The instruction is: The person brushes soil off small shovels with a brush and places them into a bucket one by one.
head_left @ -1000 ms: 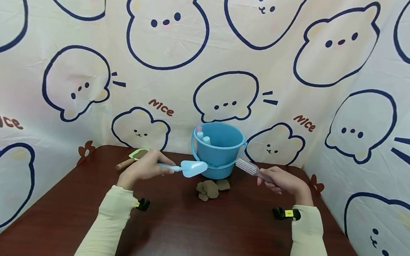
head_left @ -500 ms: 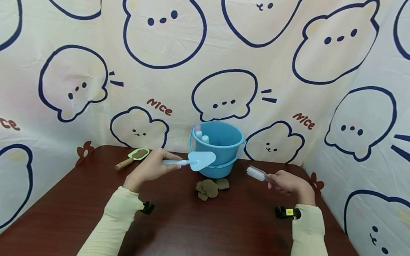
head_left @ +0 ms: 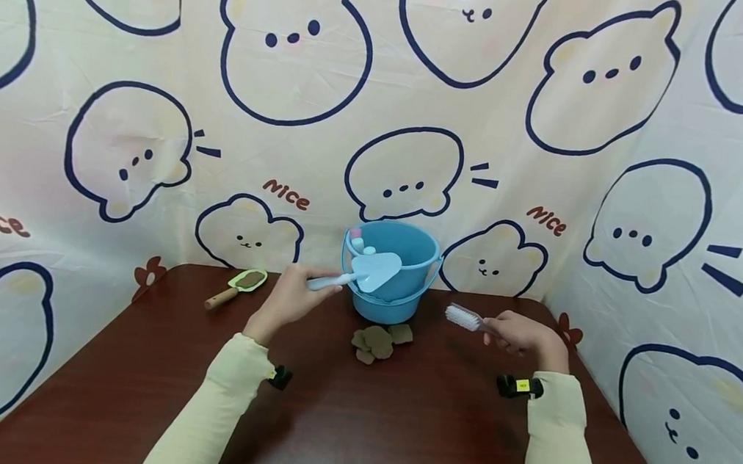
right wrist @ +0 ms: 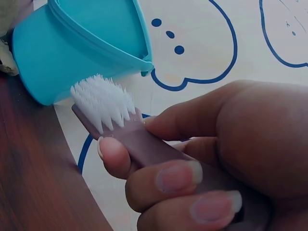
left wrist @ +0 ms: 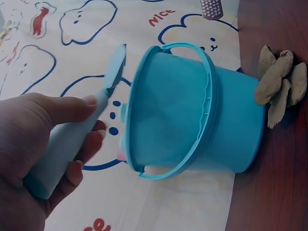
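Note:
My left hand (head_left: 296,295) grips the handle of a light blue toy trowel (head_left: 376,271), its blade overlapping the front of a blue bucket (head_left: 386,308) in the head view. Seen from the left wrist, the trowel (left wrist: 72,142) is raised beside the bucket's rim, apart from it. My right hand (head_left: 522,333) holds a small scrub brush (head_left: 463,317) to the right of the bucket. White bristles and a mauve handle show on the brush (right wrist: 154,151) in the right wrist view. Some pale blue and pink handle ends (head_left: 357,239) stick up inside the bucket at its left.
Several flat brownish clay-like lumps (head_left: 376,341) lie on the dark wooden table (head_left: 388,425) in front of the bucket. A green-rimmed scoop with a wooden handle (head_left: 223,298) lies at the back left. A bear-print cloth (head_left: 285,158) hangs behind.
My left hand has moved right and up with the trowel, from left of the bucket to in front of its rim. The brush has shifted slightly right and away from the bucket.

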Demonstrator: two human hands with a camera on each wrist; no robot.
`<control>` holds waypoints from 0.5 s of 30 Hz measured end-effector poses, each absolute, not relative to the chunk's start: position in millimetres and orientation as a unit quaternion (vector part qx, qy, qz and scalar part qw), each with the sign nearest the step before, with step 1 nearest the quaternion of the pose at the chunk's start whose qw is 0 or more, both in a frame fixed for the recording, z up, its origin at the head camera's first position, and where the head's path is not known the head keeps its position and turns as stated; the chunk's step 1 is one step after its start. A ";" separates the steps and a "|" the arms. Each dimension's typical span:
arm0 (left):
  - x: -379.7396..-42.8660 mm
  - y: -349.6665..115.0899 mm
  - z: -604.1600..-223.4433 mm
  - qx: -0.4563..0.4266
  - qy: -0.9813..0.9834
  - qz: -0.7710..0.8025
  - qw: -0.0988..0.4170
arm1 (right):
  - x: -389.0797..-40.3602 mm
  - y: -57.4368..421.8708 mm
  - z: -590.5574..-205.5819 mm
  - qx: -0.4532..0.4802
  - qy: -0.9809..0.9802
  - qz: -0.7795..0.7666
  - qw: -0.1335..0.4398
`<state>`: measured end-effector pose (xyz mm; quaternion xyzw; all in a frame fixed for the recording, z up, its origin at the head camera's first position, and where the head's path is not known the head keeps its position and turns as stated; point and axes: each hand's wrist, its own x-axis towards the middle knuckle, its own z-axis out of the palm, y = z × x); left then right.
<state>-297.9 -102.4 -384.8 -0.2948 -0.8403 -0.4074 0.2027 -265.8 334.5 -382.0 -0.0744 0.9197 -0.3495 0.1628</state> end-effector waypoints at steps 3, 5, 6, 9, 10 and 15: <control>-304.2 -96.2 -384.9 -0.293 -0.835 -0.412 0.219 | -264.5 332.8 -381.9 -0.064 0.924 -0.343 0.158; -308.5 -90.9 -385.4 -0.292 -0.831 -0.416 0.226 | -263.4 332.5 -383.2 -0.055 0.928 -0.336 0.153; -310.7 -88.3 -385.2 -0.293 -0.828 -0.419 0.229 | -263.0 332.3 -383.4 -0.051 0.930 -0.332 0.151; -315.7 -80.5 -383.5 -0.292 -0.826 -0.418 0.238 | -263.6 331.4 -384.3 -0.039 0.937 -0.317 0.144; -317.1 -77.9 -382.8 -0.291 -0.826 -0.417 0.242 | -264.4 331.2 -384.5 -0.037 0.939 -0.311 0.142; -323.0 -64.9 -380.3 -0.271 -0.834 -0.402 0.263 | -269.0 330.2 -387.3 -0.030 0.945 -0.296 0.136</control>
